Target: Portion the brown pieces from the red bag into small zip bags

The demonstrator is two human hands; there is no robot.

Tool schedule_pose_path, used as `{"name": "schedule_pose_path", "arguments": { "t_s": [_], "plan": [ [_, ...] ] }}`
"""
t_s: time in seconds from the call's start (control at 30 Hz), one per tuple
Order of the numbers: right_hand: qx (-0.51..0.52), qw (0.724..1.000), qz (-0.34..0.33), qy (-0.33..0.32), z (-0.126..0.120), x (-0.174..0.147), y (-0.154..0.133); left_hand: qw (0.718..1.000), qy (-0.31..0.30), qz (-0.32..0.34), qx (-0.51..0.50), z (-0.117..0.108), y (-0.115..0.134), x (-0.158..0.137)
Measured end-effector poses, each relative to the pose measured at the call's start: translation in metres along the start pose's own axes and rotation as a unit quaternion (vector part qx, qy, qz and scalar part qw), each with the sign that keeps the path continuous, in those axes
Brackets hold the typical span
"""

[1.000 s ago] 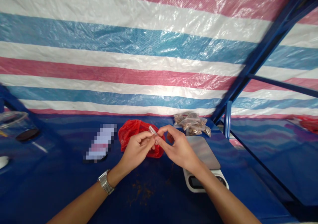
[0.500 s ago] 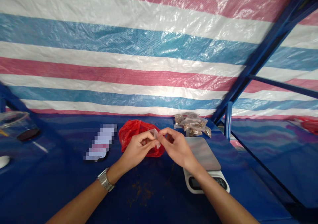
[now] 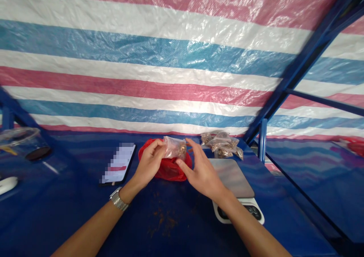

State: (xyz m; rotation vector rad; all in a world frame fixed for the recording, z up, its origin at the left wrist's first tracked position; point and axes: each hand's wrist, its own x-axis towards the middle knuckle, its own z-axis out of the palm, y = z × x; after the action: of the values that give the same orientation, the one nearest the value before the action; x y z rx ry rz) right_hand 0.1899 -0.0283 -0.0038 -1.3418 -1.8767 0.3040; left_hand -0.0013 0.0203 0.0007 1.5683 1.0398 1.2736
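Observation:
A small clear zip bag with brown bits in its right end is held sideways above a red plastic bag. My left hand pinches the clear bag's left end between thumb and fingers. At its filled end, my right hand has thumb and fingers spread apart around the bag; whether they touch it is hard to tell. The red bag lies crumpled on the blue table, partly hidden behind both hands. A kitchen scale with a metal plate sits under my right forearm, which covers part of its display.
Several filled clear bags are heaped behind the scale. A phone lies to the left, with a clear tub and a white object farther left. Brown crumbs dot the table front. Blue metal bars stand at the right.
The clear bag has turned from mostly hidden between both hands' fingertips to lying sideways in view. My right hand's pinch has opened, and my left hand has shifted slightly left.

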Motion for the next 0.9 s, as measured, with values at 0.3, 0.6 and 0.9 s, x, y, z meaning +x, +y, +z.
{"name": "schedule_pose_path", "arguments": {
  "t_s": [0.3,0.6,0.9],
  "plan": [
    [-0.240,0.953,-0.010,-0.186,-0.021,-0.001,0.008,0.953,-0.113,0.065,0.274,-0.023,-0.006,0.012],
    [-0.146,0.982,-0.004,-0.120,-0.034,0.005,0.020,0.970,-0.188,0.060,0.140,-0.004,-0.010,0.000],
    [0.028,0.998,0.050,0.013,-0.006,0.011,0.024,0.993,-0.111,0.018,0.039,-0.005,0.001,0.004]
  ]
}}
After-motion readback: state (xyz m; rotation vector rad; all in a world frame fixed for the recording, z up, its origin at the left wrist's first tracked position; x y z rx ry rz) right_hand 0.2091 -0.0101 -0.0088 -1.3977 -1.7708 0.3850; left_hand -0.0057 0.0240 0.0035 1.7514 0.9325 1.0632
